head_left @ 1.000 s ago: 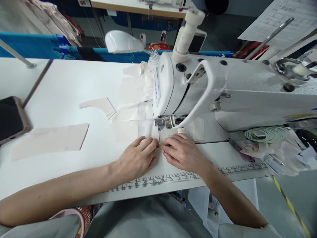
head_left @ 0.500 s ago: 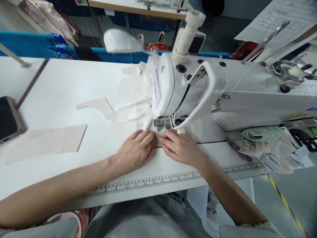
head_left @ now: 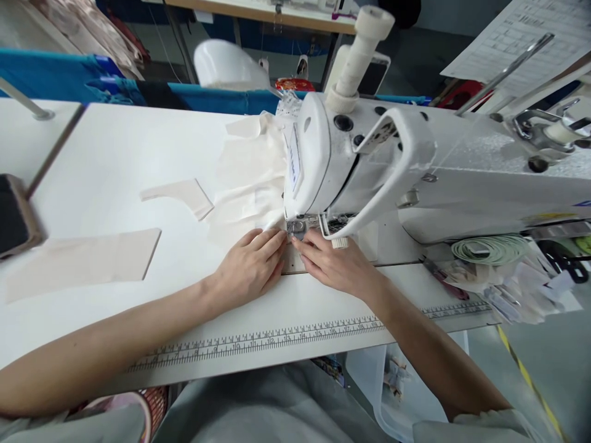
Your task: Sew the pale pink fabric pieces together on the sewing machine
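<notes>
Cream fabric (head_left: 252, 178) lies bunched to the left of the head of a white sewing machine (head_left: 314, 154). My left hand (head_left: 252, 264) rests on the fabric's near edge, its fingers together and pressed down just left of the presser foot (head_left: 295, 227). Close against the foot's near side, my right hand (head_left: 335, 261) has its thumb and fingers pinched on the fabric edge, which is mostly hidden beneath the fingertips. The two hands' fingertips are nearly touching. A curved cream piece (head_left: 180, 195) and a longer one (head_left: 87, 261) lie flat on the table at the left.
A phone (head_left: 16, 215) sits at the left edge. A ruler strip (head_left: 272, 338) runs along the table's front. On the right are snips (head_left: 443, 277), a coiled green strip (head_left: 489, 249) and scraps. Below the table stand a clear bin (head_left: 369, 375) and a pink basket (head_left: 154, 409).
Both hands have moved slightly forward, closer to the presser foot, along with the fabric edge. The camera view has shifted a little.
</notes>
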### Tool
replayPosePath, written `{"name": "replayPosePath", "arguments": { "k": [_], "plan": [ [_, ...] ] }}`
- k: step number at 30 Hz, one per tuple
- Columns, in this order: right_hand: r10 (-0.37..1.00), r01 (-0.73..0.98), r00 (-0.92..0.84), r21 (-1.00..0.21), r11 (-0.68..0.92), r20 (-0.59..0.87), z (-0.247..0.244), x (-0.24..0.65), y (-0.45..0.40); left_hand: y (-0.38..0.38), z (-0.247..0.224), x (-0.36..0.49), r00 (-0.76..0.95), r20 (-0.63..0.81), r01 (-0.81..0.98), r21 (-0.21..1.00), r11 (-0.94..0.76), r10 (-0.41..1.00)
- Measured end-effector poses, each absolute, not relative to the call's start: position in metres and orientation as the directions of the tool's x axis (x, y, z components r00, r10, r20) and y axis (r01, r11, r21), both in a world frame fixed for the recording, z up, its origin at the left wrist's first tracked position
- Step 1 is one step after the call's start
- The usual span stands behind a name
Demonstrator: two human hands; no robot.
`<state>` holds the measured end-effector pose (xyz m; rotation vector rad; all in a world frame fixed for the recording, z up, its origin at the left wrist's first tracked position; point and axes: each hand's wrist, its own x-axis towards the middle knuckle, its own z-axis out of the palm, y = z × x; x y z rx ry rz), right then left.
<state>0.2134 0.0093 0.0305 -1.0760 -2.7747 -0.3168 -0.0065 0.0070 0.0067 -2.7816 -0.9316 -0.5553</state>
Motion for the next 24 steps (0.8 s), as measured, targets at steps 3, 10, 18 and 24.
{"name": "replayPosePath", "arguments": {
  "k": [3, 10, 18, 24],
  "plan": [
    [0.655, 0.693, -0.717, 0.145, 0.706, 0.24, 0.028, 0.211, 0.009, 0.011, 0.007, -0.007, 0.741, 0.376, 0.612, -0.038, -0.79, 0.556],
    [0.684, 0.754, -0.608, 0.022, 0.657, 0.403, 0.012, 0.221, 0.014, 0.022, 0.011, -0.007, 0.728, 0.313, 0.631, 0.039, -0.775, 0.609],
    [0.816, 0.811, -0.371, -0.273, 0.517, 0.443, -0.004, 0.228, 0.034, 0.023, 0.01, -0.005, 0.717, 0.284, 0.659, 0.025, -0.752, 0.637],
    [0.819, 0.855, -0.344, -0.207, 0.475, 0.458, -0.004, 0.228, 0.027, 0.023, 0.007, -0.004, 0.708, 0.292, 0.659, 0.051, -0.75, 0.643]
  ]
}}
